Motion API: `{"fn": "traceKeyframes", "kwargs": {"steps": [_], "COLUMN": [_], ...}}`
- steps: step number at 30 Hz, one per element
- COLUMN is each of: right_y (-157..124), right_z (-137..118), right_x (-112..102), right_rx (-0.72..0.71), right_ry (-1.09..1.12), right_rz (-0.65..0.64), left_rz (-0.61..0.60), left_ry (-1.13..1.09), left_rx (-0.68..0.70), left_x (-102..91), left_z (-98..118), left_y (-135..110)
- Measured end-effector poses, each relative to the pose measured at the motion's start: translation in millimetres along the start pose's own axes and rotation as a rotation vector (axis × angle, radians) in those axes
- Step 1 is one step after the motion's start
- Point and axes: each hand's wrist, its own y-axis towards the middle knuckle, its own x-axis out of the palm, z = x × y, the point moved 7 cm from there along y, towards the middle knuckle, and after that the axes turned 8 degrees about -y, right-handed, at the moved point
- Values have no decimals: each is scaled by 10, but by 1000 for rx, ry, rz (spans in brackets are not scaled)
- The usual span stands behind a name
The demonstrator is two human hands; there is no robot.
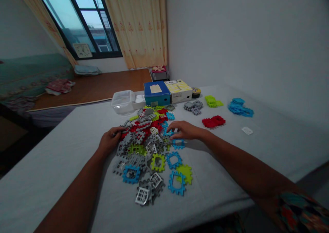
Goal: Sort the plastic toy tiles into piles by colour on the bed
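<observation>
A mixed pile of interlocking plastic building pieces, mostly grey (133,160) with red (144,132), lime green and blue ones, lies on the sheet before me. My left hand (110,140) rests at the pile's left edge, fingers stretched onto the red and grey pieces. Over the right side hovers my right hand (183,129), fingers curved and apart, close to a blue square frame piece (178,144). More blue frames (177,182) and a lime green piece (185,173) lie nearer me. Small white window pieces (142,195) sit on the grey ones.
Separate stacks lie to the right: grey (194,107), lime green (212,101), red (214,121) and blue (240,108). A small white card (247,130) is near them. Behind the pile stand a clear plastic box (123,101), a blue box (156,94) and a yellow-white box (178,90).
</observation>
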Motion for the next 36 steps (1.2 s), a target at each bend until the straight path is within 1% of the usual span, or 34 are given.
{"fn": "traceKeyframes", "kwargs": {"steps": [1, 3, 6, 10, 13, 15, 18, 19, 20, 21, 23, 24, 25, 27, 28, 30, 32, 34, 36], "right_y": [18, 32, 27, 13, 0, -16, -86, -126, -177, -242, -432, -550, -661, -816, -849, -848, -791, -695, -556], "right_z": [-122, -253, -275, -234, -197, -124, 146, 281, 436, 609, 968, 1125, 1250, 1419, 1469, 1513, 1492, 1401, 1222], "right_x": [73, 189, 271, 271, 235, 148, -53, -146, -257, -387, -661, -772, -849, -903, -892, -841, -793, -765, -727], "right_rx": [-64, -132, -162, -155, -126, -84, 57, 123, 199, 292, 530, 662, 782, 950, 991, 1007, 972, 893, 751], "right_ry": [-16, -64, -79, -61, -51, -29, 57, 78, 78, 45, -117, -225, -330, -493, -545, -613, -646, -656, -630], "right_rz": [-12, -33, -65, -90, -129, -139, -169, -156, -113, -37, 163, 247, 300, 325, 312, 282, 281, 331, 407], "left_rz": [-1, -13, -24, -8, -14, -20, -21, -18, -15, -12, -10, -9, -9, -11, -12, -13, -12, -14, -13], "left_ry": [0, 3, 2, 9, 17, 16, 27, 32, 34, 33, 31, 31, 33, 34, 35, 38, 39, 36, 38], "left_rx": [-2, -3, 0, 11, 29, 35, 33, 34, 36, 38, 41, 41, 40, 34, 28, 17, 16, 26, 29], "left_x": [-1, 3, 7, -5, -6, -5, -3, -4, -4, -4, -2, -1, -1, 1, 1, 2, 2, 2, 0], "left_z": [-1, -6, -13, -2, 20, 20, -6, -17, -26, -35, -48, -53, -57, -65, -68, -71, -62, -43, -28], "left_y": [0, 3, 11, 17, 12, 9, 11, 13, 15, 18, 23, 25, 28, 32, 33, 34, 31, 26, 21]}}
